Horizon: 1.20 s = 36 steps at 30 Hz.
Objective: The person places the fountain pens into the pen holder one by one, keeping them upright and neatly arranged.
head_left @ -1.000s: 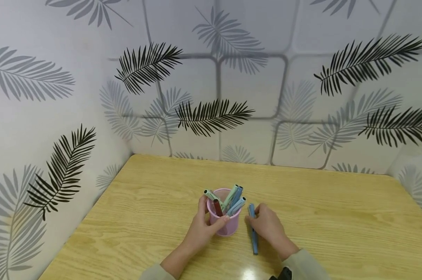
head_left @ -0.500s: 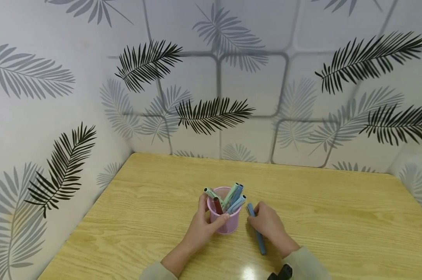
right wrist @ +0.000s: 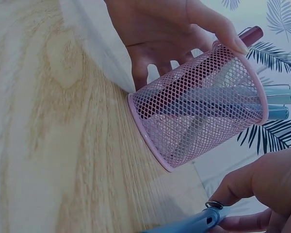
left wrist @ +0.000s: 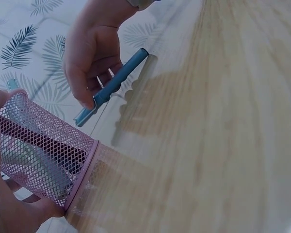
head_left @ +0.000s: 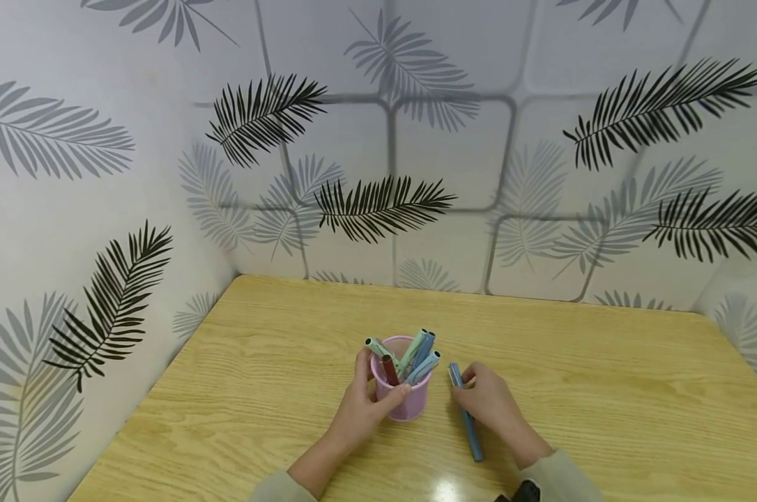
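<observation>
My left hand [head_left: 361, 411] holds a pink mesh pen cup [head_left: 408, 406], thumb at the near side and fingers round the left. Inside lean a dark red pen [head_left: 389, 370], light green pens [head_left: 413, 352] and blue pens [head_left: 424, 367], upper ends above the rim. To the cup's right, my right hand [head_left: 491, 401] pinches a blue pen [head_left: 471, 436] between thumb and fingers near its clip end; the other end points toward me. In the left wrist view this pen [left wrist: 121, 75] hangs just over its reflection on the table. The right wrist view shows the pinched clip part [right wrist: 211, 216].
The wood-grain table [head_left: 604, 390] is glossy, with a bright light spot near its front. A wall [head_left: 441, 160] with a leaf pattern stands along its back, and another wall [head_left: 102, 230] rises at the left.
The blue pen's near end has swung to the right, so the pen lies more slanted. My right hand has shifted slightly right. My left hand keeps its hold on the cup.
</observation>
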Each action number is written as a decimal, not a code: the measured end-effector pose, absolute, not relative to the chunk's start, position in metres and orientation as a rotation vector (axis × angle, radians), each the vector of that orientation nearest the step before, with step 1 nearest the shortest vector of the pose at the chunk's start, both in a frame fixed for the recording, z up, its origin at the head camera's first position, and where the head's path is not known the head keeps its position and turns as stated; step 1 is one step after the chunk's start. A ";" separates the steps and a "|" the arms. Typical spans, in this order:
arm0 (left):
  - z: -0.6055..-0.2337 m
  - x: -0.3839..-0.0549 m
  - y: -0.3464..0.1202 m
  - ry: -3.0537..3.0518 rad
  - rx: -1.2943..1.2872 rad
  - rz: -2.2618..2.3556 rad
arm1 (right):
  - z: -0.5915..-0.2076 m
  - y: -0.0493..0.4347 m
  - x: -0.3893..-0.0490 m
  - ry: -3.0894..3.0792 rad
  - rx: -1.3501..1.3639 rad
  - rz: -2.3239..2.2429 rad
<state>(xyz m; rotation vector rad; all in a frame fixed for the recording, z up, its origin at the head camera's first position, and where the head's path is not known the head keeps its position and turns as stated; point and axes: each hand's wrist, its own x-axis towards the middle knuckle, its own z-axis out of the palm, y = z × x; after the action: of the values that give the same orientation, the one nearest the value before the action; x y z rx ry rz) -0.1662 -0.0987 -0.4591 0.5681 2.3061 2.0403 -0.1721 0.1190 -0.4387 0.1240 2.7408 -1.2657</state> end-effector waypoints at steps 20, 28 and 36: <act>-0.442 -0.158 -0.098 2.274 0.563 2.050 | -0.421 0.121 -0.157 2.727 0.119 -1.557; -0.462 -0.168 -0.098 2.307 0.570 2.046 | -0.412 0.119 -0.150 2.721 0.120 -1.712; -0.439 -0.157 -0.097 2.249 0.567 2.043 | -0.402 0.116 -0.142 2.718 0.061 -1.838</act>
<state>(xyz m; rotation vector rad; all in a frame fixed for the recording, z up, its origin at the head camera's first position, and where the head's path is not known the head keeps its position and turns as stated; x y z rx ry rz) -0.1567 -0.0975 -0.4389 0.5670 2.2487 2.0432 -0.1417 0.1160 -0.4016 0.0606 2.7176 -1.8378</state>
